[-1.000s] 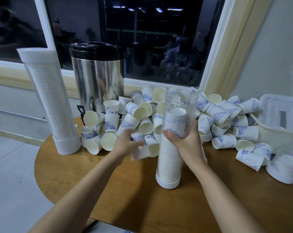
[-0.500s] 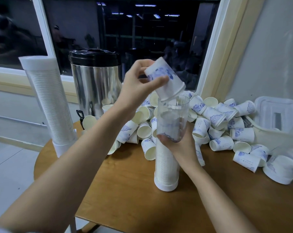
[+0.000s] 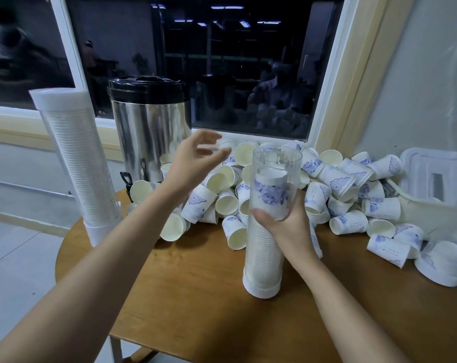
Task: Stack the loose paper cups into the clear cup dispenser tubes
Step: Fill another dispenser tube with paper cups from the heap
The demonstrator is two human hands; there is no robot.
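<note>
Round and wooden, the counter (image 3: 195, 297) stands under a dark window (image 3: 248, 61) with a pale wall to the right.

Near the middle of the counter, a clear dispenser tube (image 3: 261, 258) stands upright on its white base. A tight stack of paper cups fills it to about two thirds. The topmost cup (image 3: 270, 191) sits upside down with a blue flower print on its side. Above it the tube is clear up to its open rim.

The right hand (image 3: 287, 226) grasps this tube at mid-height. Its thumb is curled across the near side and its fingers wrap round the far side.

The left hand (image 3: 193, 163) hangs in the air to the left of the tube's top and apart from it, above the loose cups. It is released and holds nothing, with the fingers spread, loosely bent and motion-blurred.

Behind and beside the tube, a heap of loose paper cups (image 3: 340, 179) runs along the far edge toward the right edge. Most lie on their sides, some showing cream insides and some the blue print.

At the far left edge stands a steel drinks urn (image 3: 148, 132) with a black lid. At the left edge is a second dispenser tube (image 3: 78, 163), packed with cups up to its white cap.

A white plastic basket (image 3: 431, 179) sits at the right edge. A low white round piece (image 3: 447, 260) lies in front of it, too blurred to name.
</note>
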